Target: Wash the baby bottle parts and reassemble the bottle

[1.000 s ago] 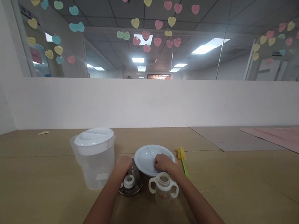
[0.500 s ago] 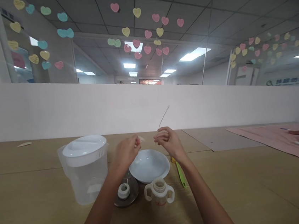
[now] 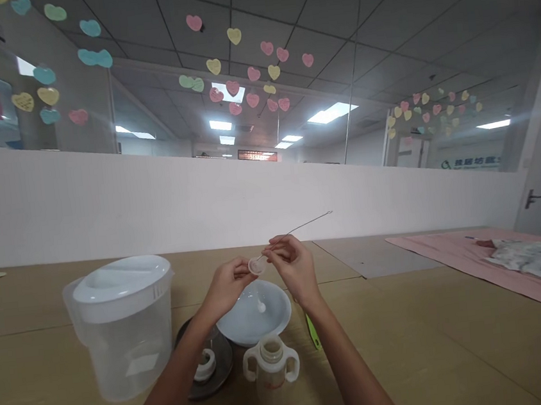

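Observation:
My left hand [image 3: 228, 287] pinches the rim of a small clear bottle nipple [image 3: 256, 266], its round opening turned towards me. Below it a small white ball [image 3: 261, 307] shows against the bowl, seemingly on a thin clear tube. Between the fingers of my right hand [image 3: 292, 264] is a thin wire straw brush [image 3: 311, 222]; one end meets the nipple and the looped end points up right. Under both hands sits a white bowl [image 3: 237, 325]. Nearer me stands a lidless two-handled baby bottle [image 3: 271, 363].
Left stands a clear pitcher with white lid [image 3: 126, 321]. A dark round plate [image 3: 223, 368] carries a white ring cap [image 3: 204, 366], partly behind my left forearm. A green-handled brush [image 3: 312, 332] lies beside my right forearm. Far right, patterned cloth [image 3: 537, 258] rests on a pink mat [image 3: 425, 247].
My hands have come together, and the brush end now meets the nipple. The brush has tipped from steep to nearly level. The camera view has turned slightly right.

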Demonstrator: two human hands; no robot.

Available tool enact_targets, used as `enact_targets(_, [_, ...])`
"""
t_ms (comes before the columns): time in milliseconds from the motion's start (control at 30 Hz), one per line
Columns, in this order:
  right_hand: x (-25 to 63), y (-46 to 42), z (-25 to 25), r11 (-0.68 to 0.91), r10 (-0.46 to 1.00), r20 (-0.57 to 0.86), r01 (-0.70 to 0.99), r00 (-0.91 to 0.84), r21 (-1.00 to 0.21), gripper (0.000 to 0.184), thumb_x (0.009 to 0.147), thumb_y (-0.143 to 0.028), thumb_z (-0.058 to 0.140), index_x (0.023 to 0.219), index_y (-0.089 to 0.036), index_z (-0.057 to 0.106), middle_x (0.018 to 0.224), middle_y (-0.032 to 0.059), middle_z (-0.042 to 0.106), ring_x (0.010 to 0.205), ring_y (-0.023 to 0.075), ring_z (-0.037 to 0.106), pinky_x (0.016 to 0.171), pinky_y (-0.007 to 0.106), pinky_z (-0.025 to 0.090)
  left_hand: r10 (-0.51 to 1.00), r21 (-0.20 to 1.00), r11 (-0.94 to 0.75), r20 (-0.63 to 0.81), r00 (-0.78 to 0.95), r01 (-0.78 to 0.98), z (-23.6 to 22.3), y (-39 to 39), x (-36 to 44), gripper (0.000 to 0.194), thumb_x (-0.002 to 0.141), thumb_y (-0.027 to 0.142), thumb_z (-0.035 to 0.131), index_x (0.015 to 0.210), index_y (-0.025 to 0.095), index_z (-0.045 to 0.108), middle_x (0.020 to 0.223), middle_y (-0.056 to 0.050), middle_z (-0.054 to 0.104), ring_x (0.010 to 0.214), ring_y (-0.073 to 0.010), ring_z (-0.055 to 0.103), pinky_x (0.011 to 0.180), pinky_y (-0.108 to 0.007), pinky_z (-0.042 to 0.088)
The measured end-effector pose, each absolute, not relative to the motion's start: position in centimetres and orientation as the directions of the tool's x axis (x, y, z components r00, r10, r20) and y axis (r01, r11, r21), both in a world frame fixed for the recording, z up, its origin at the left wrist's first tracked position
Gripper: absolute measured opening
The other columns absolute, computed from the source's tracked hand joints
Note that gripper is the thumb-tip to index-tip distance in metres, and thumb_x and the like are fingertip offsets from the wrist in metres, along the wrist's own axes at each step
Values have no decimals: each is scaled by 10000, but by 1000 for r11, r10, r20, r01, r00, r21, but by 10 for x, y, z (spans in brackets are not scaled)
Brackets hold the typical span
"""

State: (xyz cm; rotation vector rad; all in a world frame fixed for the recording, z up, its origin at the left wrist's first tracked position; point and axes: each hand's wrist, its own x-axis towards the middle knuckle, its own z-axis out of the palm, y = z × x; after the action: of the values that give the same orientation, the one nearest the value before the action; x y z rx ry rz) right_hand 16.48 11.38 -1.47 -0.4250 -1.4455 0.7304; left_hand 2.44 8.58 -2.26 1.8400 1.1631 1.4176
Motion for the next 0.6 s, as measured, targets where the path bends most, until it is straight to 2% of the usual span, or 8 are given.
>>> enact_targets(167, [167, 111, -13, 756, 647, 757, -54, -88, -652, 106, 683, -211, 599, 781, -178, 577, 717, 11, 630, 689, 140, 615, 655, 266, 502, 866, 835, -495, 495, 66, 240, -23, 88, 23, 280, 666, 324, 633, 867, 129, 623, 830, -84, 683, 828, -210, 625, 737, -317, 475])
enact_targets(300, [167, 111, -14, 803, 596, 795, 118, -113, -585, 58, 702, -215, 583, 746, -183, 603, 749, 12, 646, 711, 141, 603, 702, 277, 468, 849, 808, -521, 525, 66, 276, -20, 86, 23, 245, 691, 285, 607, 882, 136, 639, 854, -82, 686, 844, -202, 624, 791, -325, 470])
enact_targets(367, [168, 111, -14, 803, 594, 793, 166, -138, -573, 74, 708, -241, 588, 746, -182, 613, 741, 10, 642, 705, 139, 586, 676, 263, 448, 838, 785, -533, 541, 72, 315, -20, 86, 23, 229, 704, 283, 591, 874, 141, 648, 868, -77, 686, 843, -198, 623, 798, -322, 471])
enact_targets(500, [173, 107, -10, 784, 608, 791, 205, -65, -586, 233, 757, -385, 544, 746, -168, 629, 667, 4, 577, 589, 110, 492, 555, 229, 378, 840, 761, -511, 540, 46, 400, -23, 87, 21, 208, 708, 273, 575, 838, 134, 658, 875, -80, 685, 811, -192, 625, 770, -314, 480])
enact_targets(600, [181, 101, -4, 758, 642, 764, 98, 64, -645, 431, 842, -488, 366, 735, -155, 617, 518, -37, 413, 463, 79, 357, 455, 210, 283, 855, 769, -487, 516, 47, 414, -26, 88, 19, 218, 704, 278, 574, 844, 134, 658, 888, -78, 688, 801, -190, 629, 745, -302, 486])
